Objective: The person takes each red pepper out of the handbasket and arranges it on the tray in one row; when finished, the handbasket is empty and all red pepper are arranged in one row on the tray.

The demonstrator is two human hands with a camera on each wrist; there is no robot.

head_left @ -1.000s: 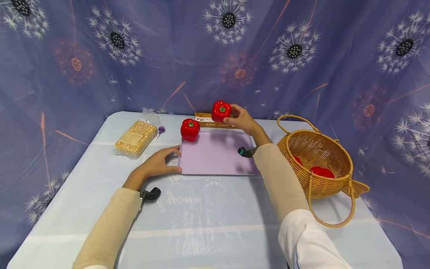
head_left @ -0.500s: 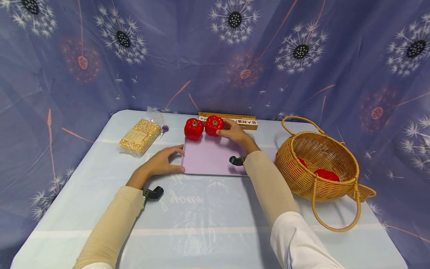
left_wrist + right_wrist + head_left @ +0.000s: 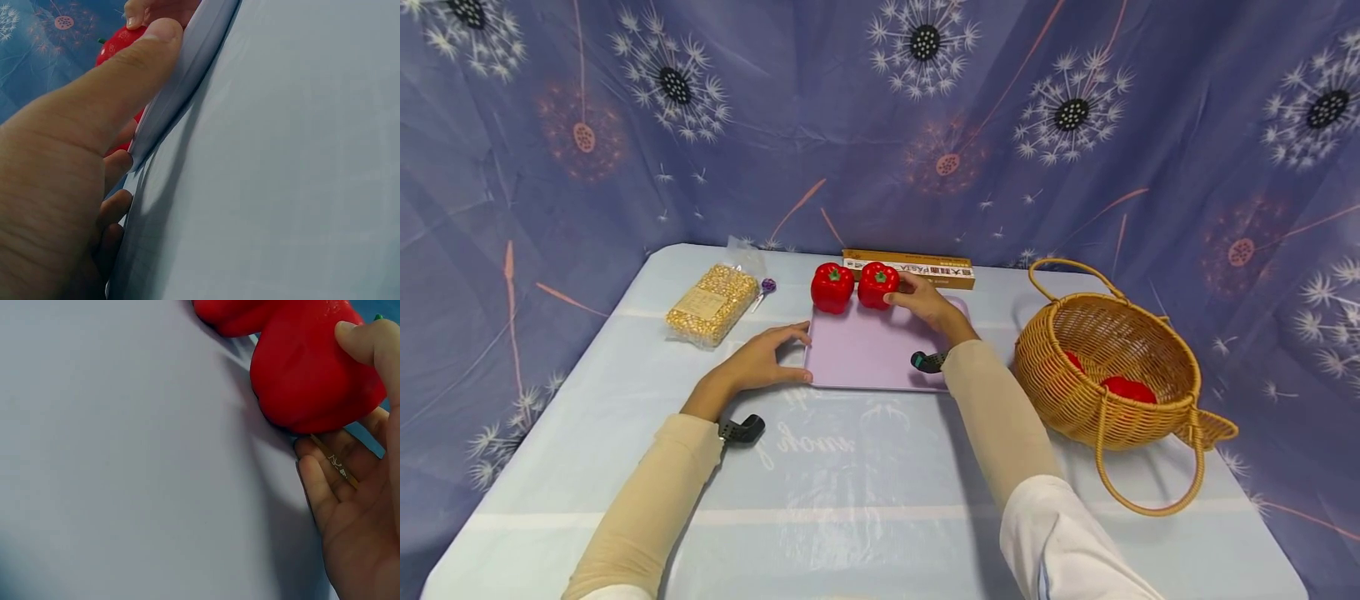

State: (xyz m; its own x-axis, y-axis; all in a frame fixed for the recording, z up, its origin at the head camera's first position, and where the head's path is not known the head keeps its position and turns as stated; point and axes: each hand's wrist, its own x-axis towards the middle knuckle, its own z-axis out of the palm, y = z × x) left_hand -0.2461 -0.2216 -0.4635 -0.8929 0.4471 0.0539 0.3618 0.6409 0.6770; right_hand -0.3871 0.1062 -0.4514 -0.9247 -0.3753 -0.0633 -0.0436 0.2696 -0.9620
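Two red bell peppers stand side by side on the back left part of a lilac tray (image 3: 865,354). My right hand (image 3: 928,307) holds the right bell pepper (image 3: 877,286) by its side, thumb in front and fingers behind. That pepper (image 3: 312,369) sits on the tray surface in the right wrist view. The left bell pepper (image 3: 832,287) stands close to it, stem up. My left hand (image 3: 756,358) rests at the tray's left edge with thumb and fingers spread. In the left wrist view its thumb (image 3: 125,75) lies along the tray rim.
A wicker basket (image 3: 1037,375) with red items inside stands at the right, handles hanging out. Behind the tray lies a long pasta box (image 3: 955,275). A bag of yellow kernels (image 3: 715,300) and a purple lollipop (image 3: 767,286) lie to the left. A patterned curtain (image 3: 880,125) hangs behind.
My right hand has brought its bell pepper down and left from above the pasta box onto the tray, beside the other pepper. My left hand has stayed at the tray edge.
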